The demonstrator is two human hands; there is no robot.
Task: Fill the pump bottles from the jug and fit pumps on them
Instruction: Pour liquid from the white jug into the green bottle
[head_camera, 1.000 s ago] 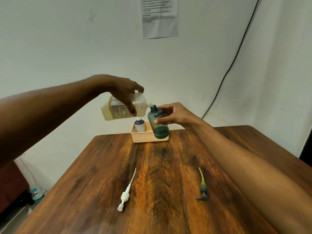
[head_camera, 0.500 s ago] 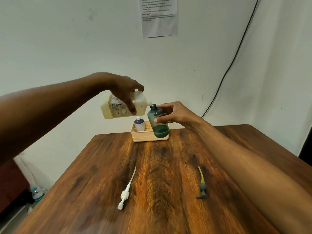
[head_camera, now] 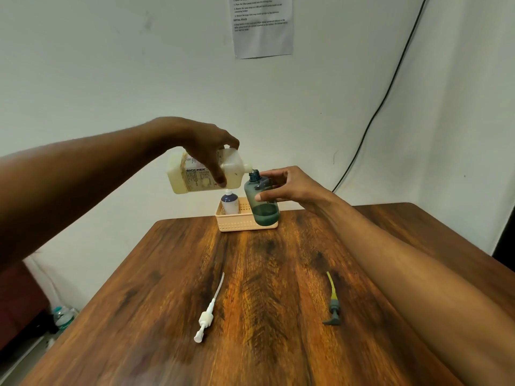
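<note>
My left hand [head_camera: 206, 151] grips a cream jug [head_camera: 195, 176] labelled BIOCHEK, tipped on its side, its spout at the mouth of a teal see-through bottle [head_camera: 260, 203]. That bottle is held by my right hand [head_camera: 281, 188], lifted and slightly tilted in front of a peach basket [head_camera: 239, 222]. Liquid fills the lower part of the teal bottle. A white and blue bottle [head_camera: 230, 203] stands in the basket, partly hidden by the jug. A white pump [head_camera: 207, 316] and a grey pump with a yellow tube [head_camera: 333, 305] lie on the wooden table [head_camera: 264, 288].
The basket sits at the table's far edge against a white wall. A printed sheet [head_camera: 263, 25] hangs on the wall and a black cable [head_camera: 381, 96] runs down it on the right. A plastic bottle [head_camera: 62, 316] stands on the floor at the lower left.
Both hands, jug and teal bottle hold nearly the same pose. The whole view has shifted slightly.
</note>
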